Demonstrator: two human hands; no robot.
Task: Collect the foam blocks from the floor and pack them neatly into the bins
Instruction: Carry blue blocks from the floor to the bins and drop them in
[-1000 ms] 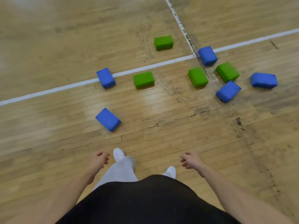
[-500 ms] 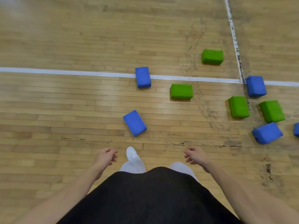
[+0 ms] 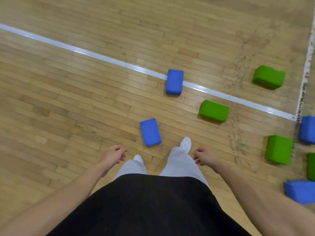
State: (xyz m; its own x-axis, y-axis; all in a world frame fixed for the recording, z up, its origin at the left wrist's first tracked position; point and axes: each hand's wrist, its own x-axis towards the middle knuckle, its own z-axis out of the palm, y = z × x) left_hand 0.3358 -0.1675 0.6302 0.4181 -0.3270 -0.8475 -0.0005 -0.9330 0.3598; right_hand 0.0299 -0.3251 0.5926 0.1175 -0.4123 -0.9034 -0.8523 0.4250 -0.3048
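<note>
Blue and green foam blocks lie scattered on the wooden gym floor. The nearest blue block [image 3: 150,132] lies just ahead of my feet. Another blue block [image 3: 174,82] sits on the white line farther off. Green blocks lie to the right: one [image 3: 214,111] below the line, one [image 3: 268,77] beyond it, one [image 3: 279,149] near the right edge. More blue blocks [image 3: 307,129] [image 3: 300,190] are cut off at the right. My left hand [image 3: 113,155] and right hand [image 3: 203,156] hang at my sides, fingers loosely curled, holding nothing. No bin is in view.
A white floor line [image 3: 85,52] runs diagonally across the boards, meeting a worn line [image 3: 305,82] at the right. My white shoes [image 3: 185,143] stand just behind the nearest blue block. Bare floor extends to the left and far side.
I have stepped closer and turned left; the blocks have shifted right and nearer in view. The nearest blue block now lies right in front of my feet. My hands stay empty.
</note>
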